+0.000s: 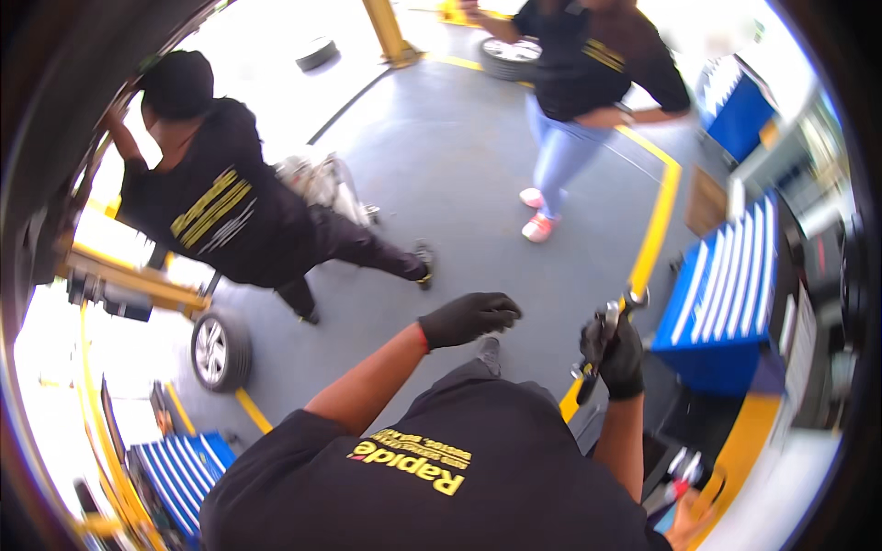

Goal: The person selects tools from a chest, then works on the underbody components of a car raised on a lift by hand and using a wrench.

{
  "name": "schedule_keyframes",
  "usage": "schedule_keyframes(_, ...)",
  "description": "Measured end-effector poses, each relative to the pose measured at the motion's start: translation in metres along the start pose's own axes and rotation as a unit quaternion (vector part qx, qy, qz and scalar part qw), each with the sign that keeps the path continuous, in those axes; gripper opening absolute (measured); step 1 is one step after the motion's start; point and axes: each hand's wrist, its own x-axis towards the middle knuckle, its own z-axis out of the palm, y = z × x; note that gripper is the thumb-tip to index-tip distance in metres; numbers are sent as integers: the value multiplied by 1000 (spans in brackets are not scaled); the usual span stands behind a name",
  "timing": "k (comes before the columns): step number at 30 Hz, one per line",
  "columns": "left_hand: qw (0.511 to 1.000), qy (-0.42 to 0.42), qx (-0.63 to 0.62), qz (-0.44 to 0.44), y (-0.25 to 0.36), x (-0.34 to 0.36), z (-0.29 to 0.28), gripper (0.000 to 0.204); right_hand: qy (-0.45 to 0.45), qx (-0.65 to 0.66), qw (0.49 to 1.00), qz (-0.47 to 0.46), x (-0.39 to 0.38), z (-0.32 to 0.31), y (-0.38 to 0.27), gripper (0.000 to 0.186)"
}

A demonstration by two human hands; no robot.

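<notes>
My right hand (623,365), in a black glove, is raised at the right and closed around metal hand tools. A wrench (636,298) shows an open-ended jaw above the fingers. Below them sticks out a dark handle (586,386), whose kind blur hides. My left hand (470,319), gloved in black too, is held out in front of my body. Its fingers point right, slightly bent, with nothing visible in them. The two hands are well apart.
A co-worker (220,193) leans toward a vehicle at the left; another person (597,83) stands ahead. A wheel (220,351) is on the floor at left. A blue tool cabinet (717,285) stands right. Someone else's hand (689,523) shows at lower right.
</notes>
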Motion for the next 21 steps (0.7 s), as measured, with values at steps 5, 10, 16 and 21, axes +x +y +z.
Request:
schedule_keyframes(5,992,49,-74,-85,-6,9,-14,32,69,-234,965,91,37,-4,5,45)
schedule_keyframes(10,976,123,-97,-149,-15,15,-13,33,-58,-251,951,171,79,-16,-21,34)
schedule_keyframes(16,948,260,-118,-144,4,36,39,35,-112,-349,886,284,111,-43,-47,34)
schedule_keyframes(21,915,296,-193,-194,1,37,99,31,-197,-304,853,375,117,-72,-52,31)
